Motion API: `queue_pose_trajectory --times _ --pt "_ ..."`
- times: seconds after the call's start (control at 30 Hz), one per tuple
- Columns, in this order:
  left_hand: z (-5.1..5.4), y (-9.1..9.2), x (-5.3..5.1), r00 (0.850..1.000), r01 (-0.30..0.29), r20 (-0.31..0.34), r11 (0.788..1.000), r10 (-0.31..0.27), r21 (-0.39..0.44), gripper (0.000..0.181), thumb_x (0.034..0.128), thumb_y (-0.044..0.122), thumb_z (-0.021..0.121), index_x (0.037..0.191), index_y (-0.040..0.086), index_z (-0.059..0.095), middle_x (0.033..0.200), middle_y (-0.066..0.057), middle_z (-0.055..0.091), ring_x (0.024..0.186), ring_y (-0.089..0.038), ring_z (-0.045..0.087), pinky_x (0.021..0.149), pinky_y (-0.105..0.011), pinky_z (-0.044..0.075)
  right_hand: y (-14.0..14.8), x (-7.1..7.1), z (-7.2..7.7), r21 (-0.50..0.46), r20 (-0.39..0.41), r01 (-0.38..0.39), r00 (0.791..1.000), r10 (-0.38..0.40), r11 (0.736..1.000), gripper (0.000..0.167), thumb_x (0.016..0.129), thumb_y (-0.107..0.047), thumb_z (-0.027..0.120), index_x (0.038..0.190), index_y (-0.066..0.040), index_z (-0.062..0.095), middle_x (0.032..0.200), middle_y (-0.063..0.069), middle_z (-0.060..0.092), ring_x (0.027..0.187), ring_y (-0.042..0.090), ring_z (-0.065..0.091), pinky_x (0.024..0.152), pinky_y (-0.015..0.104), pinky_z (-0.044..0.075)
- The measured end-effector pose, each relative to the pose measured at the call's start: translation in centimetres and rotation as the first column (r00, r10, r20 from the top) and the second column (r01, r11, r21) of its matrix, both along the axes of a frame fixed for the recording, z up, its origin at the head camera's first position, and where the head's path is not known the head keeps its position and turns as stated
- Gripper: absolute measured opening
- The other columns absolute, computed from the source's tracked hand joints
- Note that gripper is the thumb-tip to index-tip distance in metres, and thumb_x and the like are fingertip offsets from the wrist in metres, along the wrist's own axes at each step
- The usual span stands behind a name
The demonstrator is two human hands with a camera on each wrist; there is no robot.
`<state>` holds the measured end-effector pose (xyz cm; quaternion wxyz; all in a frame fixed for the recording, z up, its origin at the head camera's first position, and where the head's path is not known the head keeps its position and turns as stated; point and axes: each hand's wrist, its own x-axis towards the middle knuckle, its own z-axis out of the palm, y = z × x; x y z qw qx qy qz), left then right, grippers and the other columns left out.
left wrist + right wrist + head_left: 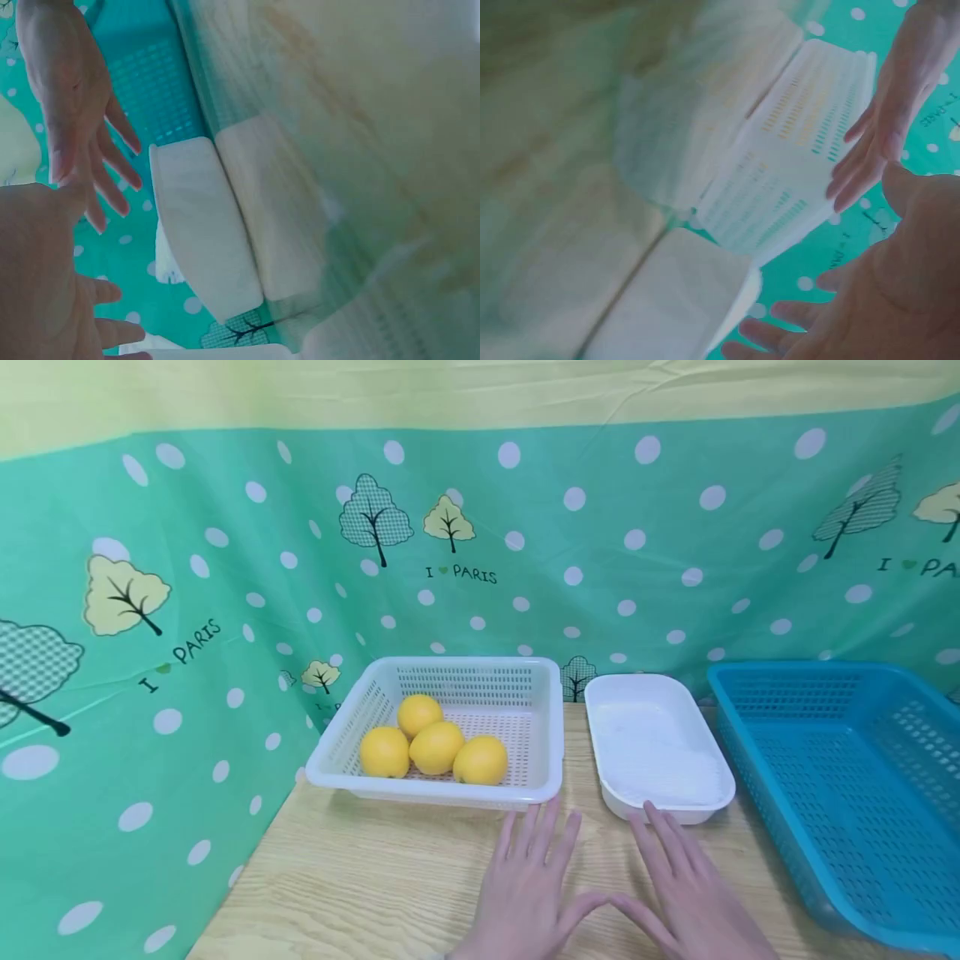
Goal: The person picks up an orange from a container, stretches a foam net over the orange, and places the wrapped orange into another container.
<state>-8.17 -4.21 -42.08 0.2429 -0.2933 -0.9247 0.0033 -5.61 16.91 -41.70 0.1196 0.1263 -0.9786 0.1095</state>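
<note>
My left hand (pixel 525 893) is held over the wooden table with its fingers straight and spread, near the front edge of a white slotted basket (pixel 442 792). Several smooth yellow fruits (pixel 437 748) lie together in that basket, towards its left and front. Beside it my right hand (pixel 693 897) has its fingers extended towards the front of a shallow white tray (pixel 652 743). The two thumb tips meet or nearly meet. Neither hand holds anything. In the right wrist view, the right palm (pixel 896 281) and the left hand (pixel 900 97) both show straight fingers.
A large blue slotted basket (pixel 825 793) stands to the right of the white tray. Bare wood of the table (pixel 360 877) shows at the front left. A green dotted cloth (pixel 525 560) hangs behind and along the left side.
</note>
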Motion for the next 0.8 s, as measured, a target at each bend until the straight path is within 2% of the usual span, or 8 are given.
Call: queue_pose_trajectory --times 0.13,0.4,0.47,0.63,0.8 --pt "0.7 0.1 -0.3 0.999 0.036 0.008 0.998 -0.036 0.060 0.071 0.1012 0.063 0.027 0.149 0.013 0.041 0.152 -0.010 0.043 0.137 -0.027 0.044 0.112 -0.047 0.039 -0.8 0.0 1.2 -0.091 -0.010 -0.013 1.000 0.012 0.996 0.087 0.092 -0.060 0.059 0.157 -0.013 0.024 0.158 0.017 0.030 0.138 0.040 0.038 0.099 0.063 0.045" --pt "2.1 0.1 -1.2 0.992 0.110 -0.073 0.977 -0.098 0.184 0.057 0.0988 0.052 0.051 0.133 0.007 0.053 0.127 -0.005 0.062 0.115 -0.021 0.058 0.102 -0.037 0.047 -2.1 0.0 3.0 -0.229 0.029 -0.010 0.999 0.017 0.973 0.081 0.095 -0.054 0.057 0.158 -0.019 0.021 0.157 0.017 0.031 0.133 0.041 0.045 0.089 0.063 0.051" --pt "2.4 -0.1 -1.3 0.992 0.115 -0.069 0.972 -0.103 0.203 0.053 0.0984 0.050 0.054 0.130 0.007 0.055 0.119 -0.003 0.064 0.109 -0.019 0.060 0.097 -0.034 0.049 -2.3 0.0 3.2 -0.254 0.026 -0.019 0.999 0.027 0.967 0.079 0.096 -0.051 0.058 0.158 -0.018 0.022 0.156 0.017 0.032 0.134 0.042 0.045 0.090 0.063 0.051" --pt "3.2 -0.7 -2.0 0.994 0.101 -0.064 0.964 -0.087 0.247 0.045 0.0998 0.047 0.053 0.120 0.007 0.061 0.097 0.002 0.063 0.088 -0.013 0.058 0.077 -0.025 0.049 -2.7 -0.2 3.4 -0.293 0.036 -0.035 0.998 0.047 0.956 0.077 0.098 -0.047 0.058 0.157 -0.012 0.024 0.156 0.017 0.033 0.135 0.041 0.043 0.095 0.062 0.049" --pt "4.1 -1.5 -3.4 0.996 0.083 -0.062 0.952 -0.067 0.296 0.042 0.0980 0.045 0.057 0.115 0.008 0.063 0.096 0.001 0.063 0.088 -0.014 0.058 0.075 -0.026 0.050 -3.5 -0.8 4.0 -0.320 0.123 0.006 0.992 0.035 0.947 0.078 0.099 -0.057 0.047 0.155 -0.008 0.027 0.158 0.015 0.031 0.139 0.037 0.040 0.100 0.059 0.047"
